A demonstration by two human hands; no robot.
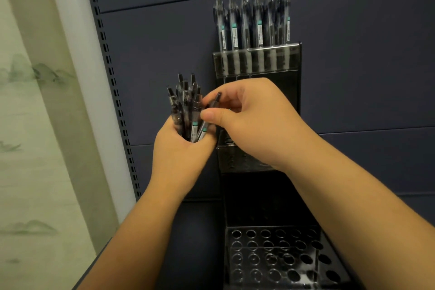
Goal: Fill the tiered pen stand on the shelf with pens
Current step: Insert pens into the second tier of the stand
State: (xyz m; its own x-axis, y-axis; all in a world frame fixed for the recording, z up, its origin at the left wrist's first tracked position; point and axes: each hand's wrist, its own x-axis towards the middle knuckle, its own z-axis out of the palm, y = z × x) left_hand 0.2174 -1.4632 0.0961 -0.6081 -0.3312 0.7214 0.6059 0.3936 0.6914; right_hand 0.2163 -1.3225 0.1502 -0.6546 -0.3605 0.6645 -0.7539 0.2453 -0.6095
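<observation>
A black tiered pen stand (294, 106) stands against the dark shelf back. Its top tier (256, 61) holds a row of several clear pens (259, 19) with teal bands, standing upright. The bottom tier (275, 256) shows rows of round holes with nothing in them. My left hand (181, 155) grips a bunch of pens (186, 106), tips down in the fist, left of the stand. My right hand (249, 120) pinches one pen (209, 115) from that bunch between thumb and fingers. My right forearm hides most of the middle tier (235, 160).
A slotted metal upright (110, 77) runs down the shelf's left side. Beyond it hangs a pale curtain (35, 125) with a faint green landscape print. The dark blue back panel (367, 77) spreads to the right of the stand.
</observation>
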